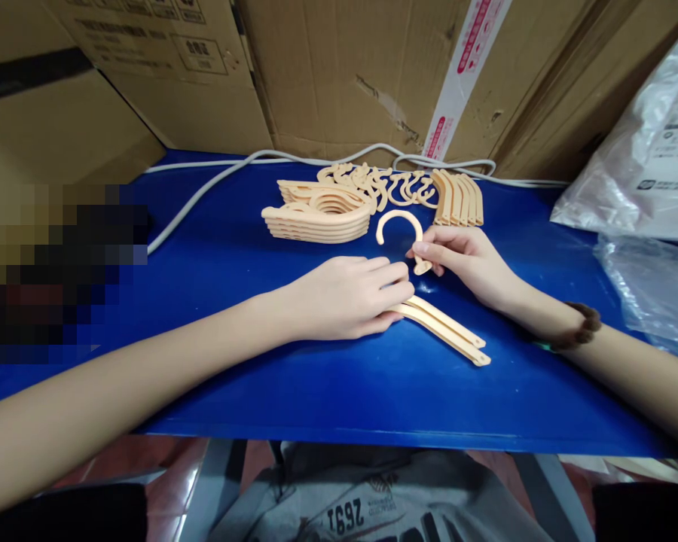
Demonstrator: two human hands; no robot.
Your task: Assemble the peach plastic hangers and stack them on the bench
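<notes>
Grey shirt (384,500), one, printed with dark upside-down lettering, at the near edge of the blue worktop (316,391). Left hand (355,297), one: back upward, fingers curled narrow over the left ends of two cream strips (444,333), these side by side and slanting right toward the near edge. Right hand (466,256), one, with brown wristband (584,325): thumb and fingers pinched on the stem of a cream hook (417,227), just above its flat foot, the curve bending over to the left; piece near the left hand's fingertips. Beyond: nested hangers (322,229), one stack, left of the held piece; loose hooks (367,181), one heap, behind; curved strips (457,197), one row, at the heap's right. Rear: white cable (192,202), lying along the back; cardboard boxes (344,75), several. Far right: clear plastic bag (633,165), one, with printed label.
</notes>
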